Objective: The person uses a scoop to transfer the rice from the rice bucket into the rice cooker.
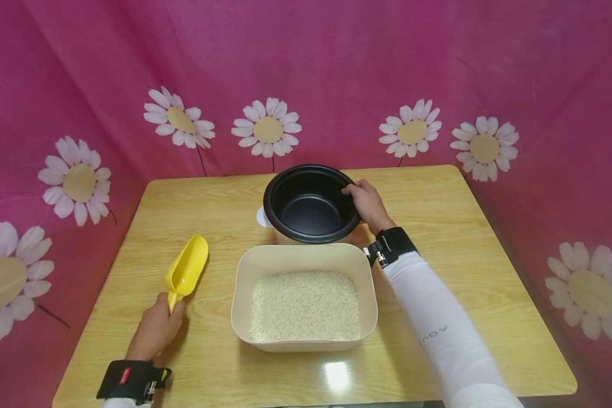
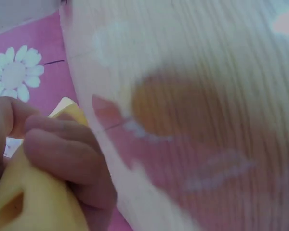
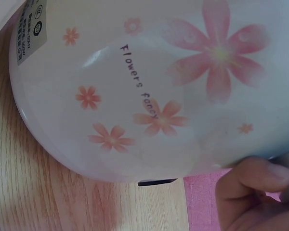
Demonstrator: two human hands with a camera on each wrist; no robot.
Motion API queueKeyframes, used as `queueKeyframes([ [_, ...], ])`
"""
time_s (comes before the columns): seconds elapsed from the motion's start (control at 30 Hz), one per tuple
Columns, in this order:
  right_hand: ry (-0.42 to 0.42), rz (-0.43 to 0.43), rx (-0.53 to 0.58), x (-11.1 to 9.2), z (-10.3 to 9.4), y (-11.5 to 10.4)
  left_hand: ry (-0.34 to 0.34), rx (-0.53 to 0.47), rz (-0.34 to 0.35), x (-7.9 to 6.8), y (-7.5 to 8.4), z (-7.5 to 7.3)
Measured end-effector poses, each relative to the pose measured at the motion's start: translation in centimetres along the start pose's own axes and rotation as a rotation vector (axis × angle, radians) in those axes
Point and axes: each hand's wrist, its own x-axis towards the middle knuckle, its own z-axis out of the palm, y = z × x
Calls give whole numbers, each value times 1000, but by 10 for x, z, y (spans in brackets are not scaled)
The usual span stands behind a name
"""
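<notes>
My left hand [image 1: 155, 328] grips the handle of a yellow scoop [image 1: 188, 266], its bowl pointing away over the table's left side. In the left wrist view, fingers curl round the scoop's handle [image 2: 38, 202]. My right hand [image 1: 369, 207] pinches the right rim of a black inner pot [image 1: 311, 212], whose inside looks bare. Below that pot is a white rice cooker [image 3: 111, 86] with printed flowers, mostly hidden in the head view. Nearer me, a cream tub [image 1: 306, 255] holds white rice [image 1: 306, 306].
A light wooden table [image 1: 438, 317] carries everything. Behind it and along both sides hangs a pink curtain [image 1: 331, 68] with printed daisies. The cream tub stands close in front of the cooker, and the right forearm in its white sleeve [image 1: 438, 323] passes beside the tub.
</notes>
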Motion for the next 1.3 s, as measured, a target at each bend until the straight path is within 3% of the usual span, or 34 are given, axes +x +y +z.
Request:
queueKeyframes([
  [0.3,1,-2,-2,-2,1,-2,52,2,62,-6,12,-3],
  [0.57,-17,9,-27,0,2,-2,52,5,98,-14,21,-11],
  [0.97,-60,61,-81,0,-4,-4,35,-4,114,-22,17,-10],
  [1.3,-124,40,-72,0,-12,-4,57,7,128,-25,13,-10],
])
